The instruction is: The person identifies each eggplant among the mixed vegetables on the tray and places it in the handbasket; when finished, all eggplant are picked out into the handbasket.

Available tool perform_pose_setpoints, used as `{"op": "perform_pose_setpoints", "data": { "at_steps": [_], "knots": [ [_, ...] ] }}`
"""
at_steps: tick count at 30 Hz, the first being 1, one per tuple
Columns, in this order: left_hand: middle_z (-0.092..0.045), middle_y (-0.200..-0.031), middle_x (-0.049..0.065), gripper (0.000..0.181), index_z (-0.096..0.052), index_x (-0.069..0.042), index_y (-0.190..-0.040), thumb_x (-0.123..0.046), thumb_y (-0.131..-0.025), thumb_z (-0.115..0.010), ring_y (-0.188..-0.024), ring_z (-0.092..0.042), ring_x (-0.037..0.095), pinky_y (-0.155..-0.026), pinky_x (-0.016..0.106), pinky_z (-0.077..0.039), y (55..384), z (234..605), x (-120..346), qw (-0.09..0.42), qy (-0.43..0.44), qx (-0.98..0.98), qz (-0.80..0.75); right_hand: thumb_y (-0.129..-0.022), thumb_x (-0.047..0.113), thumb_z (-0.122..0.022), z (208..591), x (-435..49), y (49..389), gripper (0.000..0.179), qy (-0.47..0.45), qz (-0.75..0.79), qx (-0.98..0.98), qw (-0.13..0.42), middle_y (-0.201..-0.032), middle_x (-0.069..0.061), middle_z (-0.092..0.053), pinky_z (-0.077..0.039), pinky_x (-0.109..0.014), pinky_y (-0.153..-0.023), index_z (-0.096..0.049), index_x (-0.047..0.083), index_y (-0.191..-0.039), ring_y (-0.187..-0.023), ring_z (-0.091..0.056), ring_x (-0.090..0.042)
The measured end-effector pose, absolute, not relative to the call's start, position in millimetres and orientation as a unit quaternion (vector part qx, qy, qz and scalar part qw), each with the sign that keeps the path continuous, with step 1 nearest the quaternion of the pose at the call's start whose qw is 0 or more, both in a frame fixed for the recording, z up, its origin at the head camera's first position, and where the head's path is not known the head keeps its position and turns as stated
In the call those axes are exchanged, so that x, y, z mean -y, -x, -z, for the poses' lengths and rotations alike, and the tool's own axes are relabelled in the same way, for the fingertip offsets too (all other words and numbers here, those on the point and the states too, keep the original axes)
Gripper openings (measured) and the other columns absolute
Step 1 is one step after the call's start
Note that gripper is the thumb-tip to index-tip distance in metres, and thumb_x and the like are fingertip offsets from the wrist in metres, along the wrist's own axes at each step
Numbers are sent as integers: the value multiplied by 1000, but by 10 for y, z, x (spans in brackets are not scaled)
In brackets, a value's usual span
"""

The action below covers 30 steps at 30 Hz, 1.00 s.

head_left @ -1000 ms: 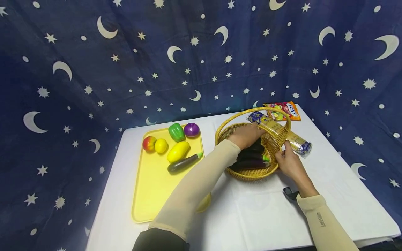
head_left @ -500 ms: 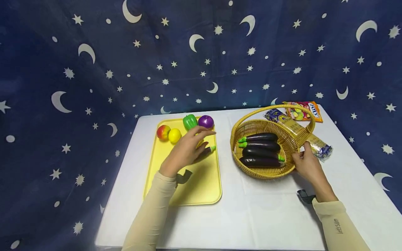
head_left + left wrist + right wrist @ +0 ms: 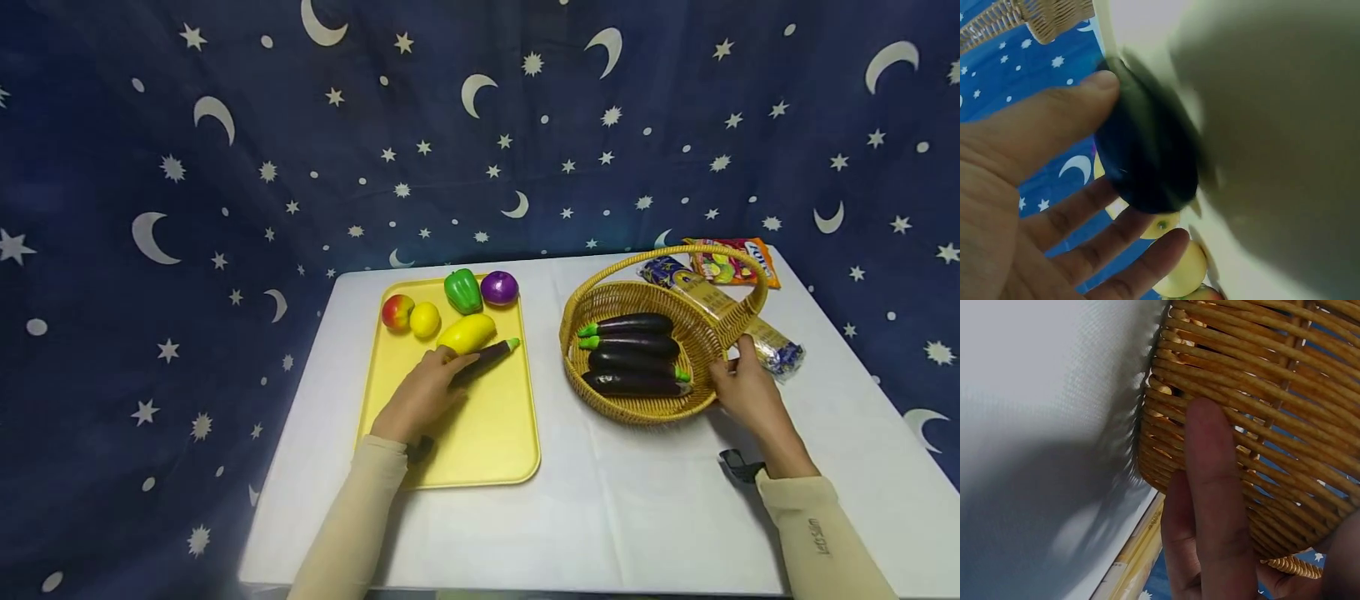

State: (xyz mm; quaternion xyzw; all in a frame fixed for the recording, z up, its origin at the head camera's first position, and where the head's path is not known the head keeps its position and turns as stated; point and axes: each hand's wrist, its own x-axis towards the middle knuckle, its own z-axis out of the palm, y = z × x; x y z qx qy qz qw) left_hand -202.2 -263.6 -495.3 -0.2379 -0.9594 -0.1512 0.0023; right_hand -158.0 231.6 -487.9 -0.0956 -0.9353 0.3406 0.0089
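Note:
My left hand (image 3: 422, 396) is over the yellow tray (image 3: 495, 442), its thumb and fingers around the blunt end of a dark purple eggplant (image 3: 487, 360). In the left wrist view the thumb presses one side of that eggplant (image 3: 1147, 150) and fingertips meet the other. My right hand (image 3: 752, 398) grips the right side of a wicker basket (image 3: 637, 417) near the base of its handle. Against the woven outer wall (image 3: 1241, 387) lie its fingers in the right wrist view. Several eggplants (image 3: 633, 358) lie side by side inside the basket.
Also on the tray are a yellow mango (image 3: 467, 333), a lemon (image 3: 425, 319), a red-yellow fruit (image 3: 397, 312), a green bell pepper (image 3: 462, 291) and a round purple vegetable (image 3: 499, 288). Behind the basket lie a noodle packet (image 3: 705, 292) and a candy bag (image 3: 738, 260).
My left hand has left the basket, moved left to the tray and taken hold of the eggplant there. The right hand keeps its place on the basket. The head view has shifted.

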Motion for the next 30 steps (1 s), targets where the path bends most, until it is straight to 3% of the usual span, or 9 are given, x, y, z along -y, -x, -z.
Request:
{"op": "perform_pose_setpoints", "data": {
  "at_steps": [8,18,25,30],
  "knots": [
    [-62,-134,11,63,-57,-25,-153,-11,-96,-79,-114,-62,29,-98,42,-60,2007,4989,2688,17,223,964,142,-109,21,-42,4904,-2235,1673,53,96,-349,932,17,-109,-36,-62,-46,-33,-56,-27,-6,-151,-78,-66,-38],
    [-60,-148,11,61,-57,-20,-150,-5,-95,-78,-137,-60,33,-120,51,-49,1902,4978,2704,5,209,946,248,-109,23,-41,4875,-2266,1656,54,94,-352,931,13,-110,-36,-61,-46,-34,-55,-26,-6,-152,-77,-65,-37],
    [-64,-142,8,58,-57,-22,-146,-6,-95,-79,-129,-63,28,-111,48,-56,1814,4827,2572,-1,226,913,339,-109,22,-40,4849,-2308,1653,47,91,-347,933,23,-109,-34,-62,-44,-33,-58,-30,-5,-146,-78,-65,-39],
    [-63,-141,6,60,-58,-23,-146,-5,-94,-79,-127,-64,26,-115,45,-54,1771,4587,2351,8,288,903,319,-108,23,-40,4862,-2346,1610,48,100,-349,932,16,-108,-33,-61,-44,-33,-58,-30,-6,-146,-80,-65,-39]
  ]
}}
